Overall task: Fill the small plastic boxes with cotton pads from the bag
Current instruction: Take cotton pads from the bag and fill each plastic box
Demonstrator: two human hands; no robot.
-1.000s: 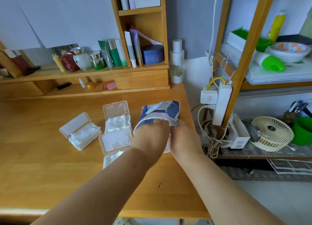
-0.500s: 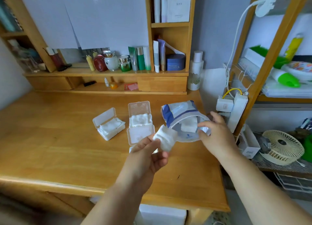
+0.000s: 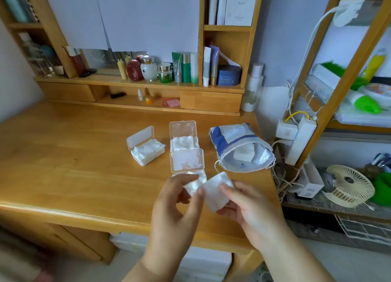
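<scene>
**Two boxes filled, a stack of pads held over the third**

Left of centre on the wooden desk, a small plastic box sits with its lid up, packed with white cotton pads. Just to its right, a second box also stands open and full. Directly below it in the frame, touching it, is a third box; its clear lid is raised, and its tray is mostly hidden behind the hands, so its contents cannot be told. Right of centre, the blue-and-white bag lies on its side, mouth open toward the viewer, with more pads visible inside.

In the lower middle of the frame, the left hand and right hand together pinch a small stack of cotton pads, fingers and thumbs curled round its edges, just below the third box.
</scene>
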